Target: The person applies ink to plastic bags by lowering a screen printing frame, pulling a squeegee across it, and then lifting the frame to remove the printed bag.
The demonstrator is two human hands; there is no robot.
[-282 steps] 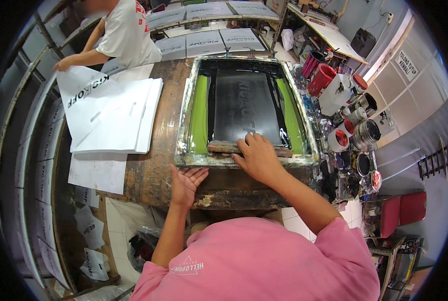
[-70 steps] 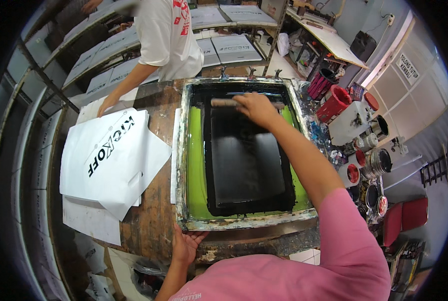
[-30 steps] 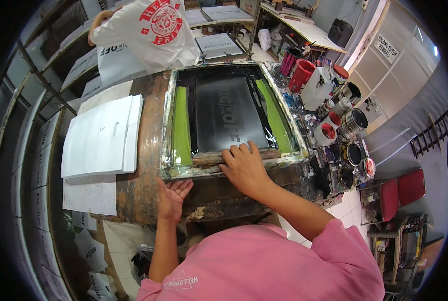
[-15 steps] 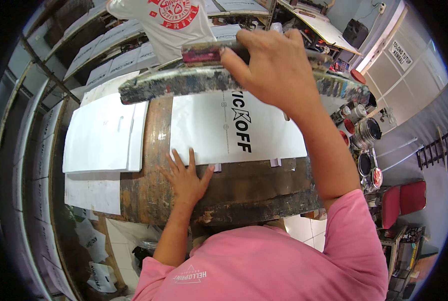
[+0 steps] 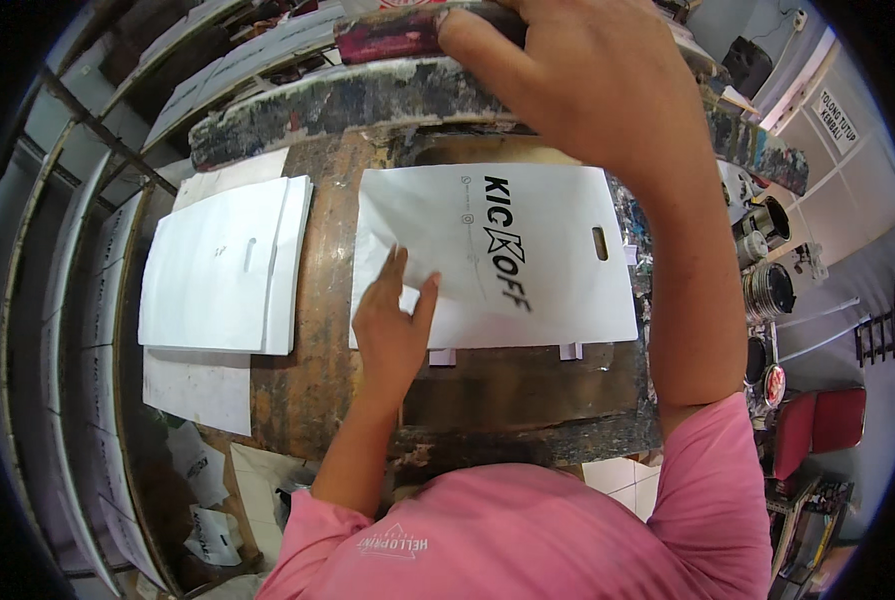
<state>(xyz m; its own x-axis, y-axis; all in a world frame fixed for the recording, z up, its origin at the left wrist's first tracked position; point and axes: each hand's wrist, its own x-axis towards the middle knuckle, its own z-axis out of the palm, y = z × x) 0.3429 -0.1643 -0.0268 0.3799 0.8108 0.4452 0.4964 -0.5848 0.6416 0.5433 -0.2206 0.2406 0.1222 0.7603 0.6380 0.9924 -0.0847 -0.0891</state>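
On the worktable lies a flat white bag [image 5: 567,290] with bold black print and a cut-out handle slot at its right end. My left hand [image 5: 392,325] is over the bag's left part, thumb and fingers apart, and the sheet ripples near the fingertips. At the top, my right hand [image 5: 607,85] is closed around an ink-stained squeegee handle [image 5: 387,38]; its far fingers are cut off by the edge of view. Just under that hand, the paint-crusted screen frame [image 5: 317,105] is raised above the far side of the table.
Left of the bag is a stack of white bags [image 5: 217,265]. Small pale tabs [image 5: 442,357] stick out at the bag's near edge. Racks [image 5: 107,330] line the left side. Ink cans [image 5: 767,290] and a red chair [image 5: 817,430] stand at right.
My left hand has moved from the bag's near left corner further onto it. My right hand, the squeegee and the screen frame have risen in view, uncovering the bag's far edge and slot.
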